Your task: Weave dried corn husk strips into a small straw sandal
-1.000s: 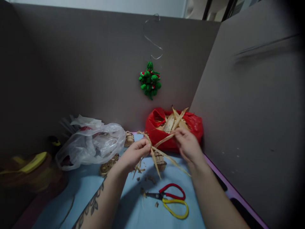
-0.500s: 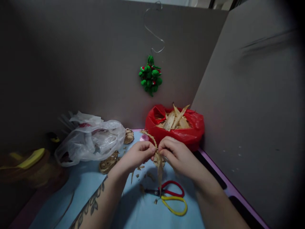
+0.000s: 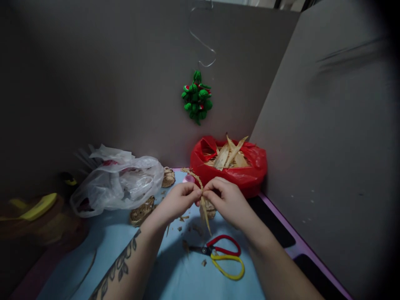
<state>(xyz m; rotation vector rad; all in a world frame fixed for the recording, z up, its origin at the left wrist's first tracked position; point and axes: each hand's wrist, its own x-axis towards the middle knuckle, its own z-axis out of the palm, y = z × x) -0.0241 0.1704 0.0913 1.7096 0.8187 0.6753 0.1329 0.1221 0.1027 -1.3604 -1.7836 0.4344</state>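
Both my hands meet over the middle of the table, pinching a braid of dry husk strips (image 3: 196, 177). My left hand (image 3: 183, 200) grips it between thumb and forefinger, and my right hand (image 3: 223, 198) pinches at the same spot from the other side. The braided end sticks up and to the left above my fingers. A loose strip of husk (image 3: 205, 214) hangs below them. Under it lies a small woven piece (image 3: 210, 209), partly covered. Scissors (image 3: 218, 255) with one red and one yellow handle lie nearer to me on the blue table cover (image 3: 175, 271).
A red plastic bag (image 3: 231, 179) of dry husks (image 3: 229, 156) stands behind my right hand. To the left are a clear plastic bag (image 3: 125, 187) and woven coils (image 3: 142, 211). Husk scraps (image 3: 196, 229) lie about. A green ornament (image 3: 196, 98) hangs on the grey panel (image 3: 140, 83).
My fingertips have come closer together on the braid. The hanging strip now looks narrower and slants down to the right, where before a wider strip hung straight down.
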